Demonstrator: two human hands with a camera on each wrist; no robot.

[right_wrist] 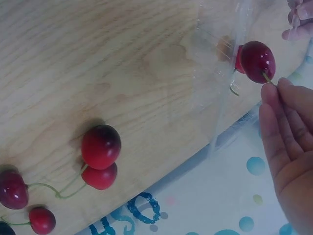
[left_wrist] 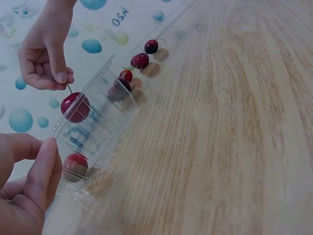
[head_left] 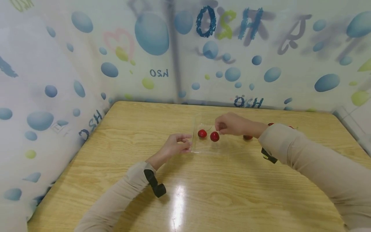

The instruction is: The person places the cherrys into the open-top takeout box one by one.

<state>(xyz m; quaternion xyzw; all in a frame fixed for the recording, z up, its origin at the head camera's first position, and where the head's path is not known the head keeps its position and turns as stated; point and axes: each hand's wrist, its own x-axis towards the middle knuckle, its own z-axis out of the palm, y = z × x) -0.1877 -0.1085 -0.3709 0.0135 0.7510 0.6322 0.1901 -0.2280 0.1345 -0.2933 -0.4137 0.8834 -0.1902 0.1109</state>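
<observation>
My right hand (head_left: 232,124) pinches a dark red cherry (head_left: 214,136) by its thin green stem, seen closely in the right wrist view. The fruit hangs at the rim of a clear plastic box (left_wrist: 110,142), its lower part seen through the box wall in the left wrist view. My left hand (head_left: 175,145) grips the box's left edge between thumb and fingers. Another red cherry (head_left: 202,133) with a stem lies inside the box, near the left hand.
More cherries (right_wrist: 101,147) lie on the wooden table (head_left: 139,129) to the right of the box, some joined by their stems. In the head view my right forearm partly covers them. A patterned wall (head_left: 188,87) stands behind the table.
</observation>
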